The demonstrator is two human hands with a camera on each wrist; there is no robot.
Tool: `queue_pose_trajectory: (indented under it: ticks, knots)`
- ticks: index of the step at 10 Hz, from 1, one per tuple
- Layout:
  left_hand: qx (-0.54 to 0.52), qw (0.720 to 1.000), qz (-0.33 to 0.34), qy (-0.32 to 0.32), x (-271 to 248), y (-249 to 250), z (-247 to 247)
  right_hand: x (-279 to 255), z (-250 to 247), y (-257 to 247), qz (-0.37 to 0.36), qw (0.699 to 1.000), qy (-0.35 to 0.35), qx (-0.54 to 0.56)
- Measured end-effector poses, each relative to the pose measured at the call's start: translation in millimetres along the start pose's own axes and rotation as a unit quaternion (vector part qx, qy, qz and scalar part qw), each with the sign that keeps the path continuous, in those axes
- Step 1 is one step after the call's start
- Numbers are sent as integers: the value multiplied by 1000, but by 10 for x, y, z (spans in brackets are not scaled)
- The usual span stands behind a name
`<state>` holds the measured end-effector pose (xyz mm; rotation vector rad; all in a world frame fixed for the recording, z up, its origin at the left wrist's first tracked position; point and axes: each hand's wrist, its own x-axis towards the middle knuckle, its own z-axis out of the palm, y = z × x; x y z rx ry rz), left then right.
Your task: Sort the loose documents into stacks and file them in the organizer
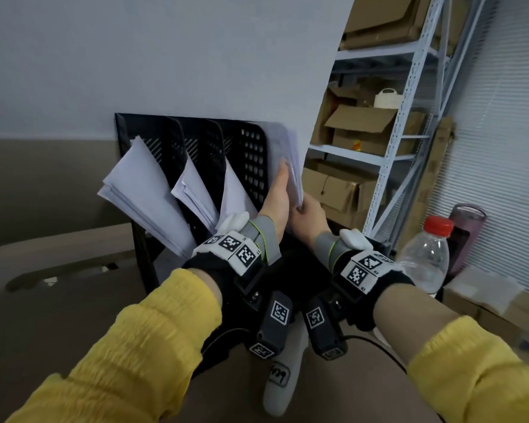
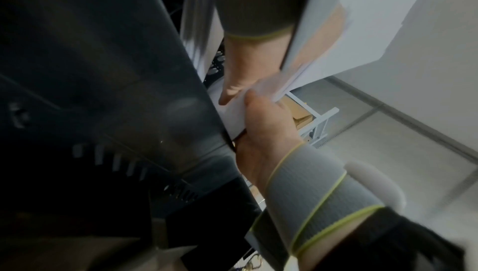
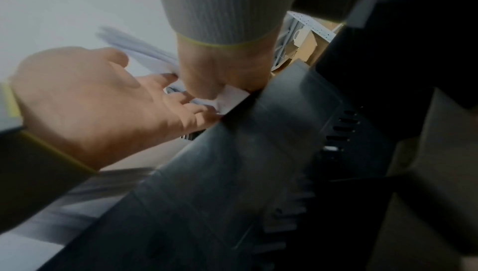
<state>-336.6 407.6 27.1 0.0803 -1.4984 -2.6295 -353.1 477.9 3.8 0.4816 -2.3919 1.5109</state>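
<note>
A black mesh organizer (image 1: 251,154) stands on the table against the wall. Its three left slots hold white paper stacks (image 1: 144,193), (image 1: 196,193), (image 1: 235,193). A further stack of white sheets (image 1: 293,166) stands at the rightmost slot. My left hand (image 1: 277,196) lies along the stack's left face with straight fingers, partly hidden among the sheets. My right hand (image 1: 309,210) grips the stack's lower corner. In the left wrist view the left hand (image 2: 240,75) and right hand (image 2: 269,128) meet at the sheets (image 2: 336,30). The right wrist view shows the right hand (image 3: 222,71) pinching paper at the organizer's rim (image 3: 258,152).
A clear water bottle with a red cap (image 1: 425,261) and a purple cup (image 1: 464,227) stand at the right. Behind them is a metal shelf (image 1: 409,138) with cardboard boxes. A white object (image 1: 281,383) lies on the table below my wrists.
</note>
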Motion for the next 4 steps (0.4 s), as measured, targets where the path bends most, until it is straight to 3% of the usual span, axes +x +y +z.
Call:
queue_pose_trajectory:
  ticks: [1,3,4]
  knots:
    - [68,998,-12,-11,-192,-1,62,-61,-39,-19,31,998,-31,-35]
    - [47,997,3,55,-500,102,181,-260,-131,-305,30,999,-42,-11]
    - [70,997,16,24,-790,253,73,-325,-114,-398,0,999,-31,-17]
